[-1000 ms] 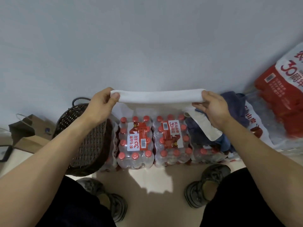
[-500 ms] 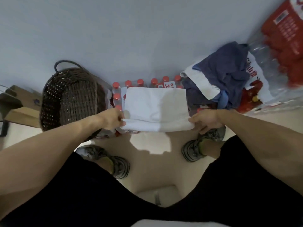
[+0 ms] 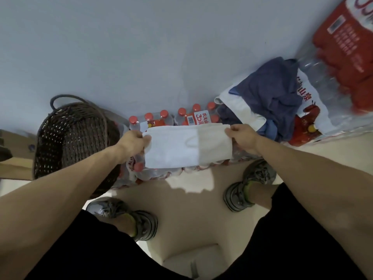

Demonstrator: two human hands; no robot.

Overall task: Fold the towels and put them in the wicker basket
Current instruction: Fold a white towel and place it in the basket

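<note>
Since half a second ago our hands have come up a little and away from us, and the white towel (image 3: pixel 187 147) is now a longer, thinner strip than the square we saw before. We hold it flat over the packs of water bottles (image 3: pixel 161 122), which have red caps.

Our left hand (image 3: pixel 133 143) pinches the left end of the towel, with the thumb on top. Our right hand (image 3: pixel 243 138) pinches the right end the same way. Both hands are closed on the cloth. The left part of the towel looks bright and the right part sits in shade. A small loop shows near the middle.

From the towel, the wicker basket (image 3: pixel 72 142) is at nine o'clock, just beside our left hand. It is dark brown and has a handle at the top. We cannot tell what is inside it.

At two o'clock from the towel there is a pile of blue and white cloths (image 3: pixel 268 96). More bottle packs in red wrap (image 3: pixel 347 47) lie past the pile. Our two grey shoes (image 3: pixel 250 184) stand on the pale floor (image 3: pixel 191 201) at six o'clock.
</note>
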